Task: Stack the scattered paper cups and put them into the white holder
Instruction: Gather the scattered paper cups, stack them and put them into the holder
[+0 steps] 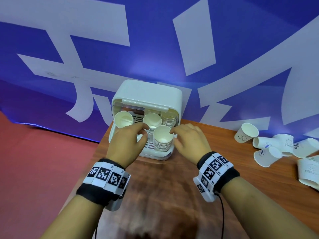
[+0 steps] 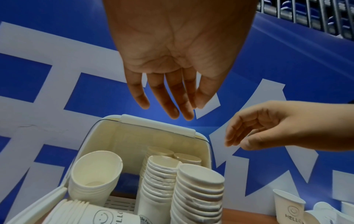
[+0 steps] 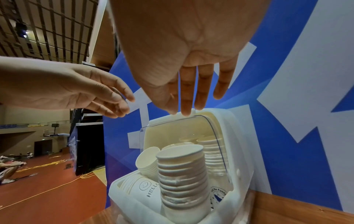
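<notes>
The white holder [image 1: 146, 94] stands open at the table's far edge, with several upright stacks of paper cups inside. The tallest front stack [image 1: 163, 138] rises between my two hands. My left hand [image 1: 138, 131] hovers just left of it and my right hand [image 1: 175, 135] just right of it. In the left wrist view the left hand's fingers [image 2: 168, 103] hang straight above the stacks [image 2: 199, 189], holding nothing. The right hand [image 3: 187, 94] is likewise spread and empty over the holder [image 3: 239, 136]. One short stack [image 3: 141, 188] with a smiley print lies on its side at the holder's front left.
Several loose cups [image 1: 246, 133] lie scattered on the wooden table [image 1: 172, 178] to the right, some upright and some tipped [image 1: 267, 156]. A blue banner [image 1: 155, 49] stands right behind the holder. The table's left edge drops to a red floor [image 1: 43, 161].
</notes>
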Motion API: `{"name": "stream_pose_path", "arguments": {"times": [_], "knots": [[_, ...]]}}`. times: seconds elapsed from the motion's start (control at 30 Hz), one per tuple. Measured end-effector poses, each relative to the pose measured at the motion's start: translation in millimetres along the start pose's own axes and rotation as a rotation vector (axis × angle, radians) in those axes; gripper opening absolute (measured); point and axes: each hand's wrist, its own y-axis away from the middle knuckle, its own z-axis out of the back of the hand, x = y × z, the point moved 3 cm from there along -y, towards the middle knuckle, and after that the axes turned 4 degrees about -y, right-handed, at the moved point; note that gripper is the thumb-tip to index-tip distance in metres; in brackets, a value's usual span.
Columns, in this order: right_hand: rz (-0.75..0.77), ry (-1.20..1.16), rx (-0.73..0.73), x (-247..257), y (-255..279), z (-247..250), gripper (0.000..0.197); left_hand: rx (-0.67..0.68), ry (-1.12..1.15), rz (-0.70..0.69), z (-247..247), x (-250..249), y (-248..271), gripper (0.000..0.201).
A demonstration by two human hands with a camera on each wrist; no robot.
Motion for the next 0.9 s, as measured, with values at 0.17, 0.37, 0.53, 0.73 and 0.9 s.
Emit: {"name": "stream_pose_path", "arguments": {"times": [0.17,0.37,0.53,0.73,0.9], "knots": [[-0.030,0.022,-0.014,-19.0,17.8,9.1,0.027,0.042,0.013,-0.072,-11.6,-22.6,-3.8,0.018],[-0.115,0.019,-0.027,-64.4,59.8,25.9,0.021,0.101,0.059,-0.177,-44.1,-70.0,-14.3,0.017],[-0.232,0.051,-0.001,-112.2,99.1,43.3,0.019,0.181,0.082,-0.234,-80.3,-118.7,-24.0,0.016],[-0.337,0.072,0.010,-166.3,140.2,62.2,0.018,0.284,0.007,-0.312,-128.2,-173.3,-30.2,0.017],[-0.392,0.084,0.031,-208.9,168.8,74.2,0.019,0.341,-0.048,-0.357,-161.9,-215.8,-33.1,0.017]]}}
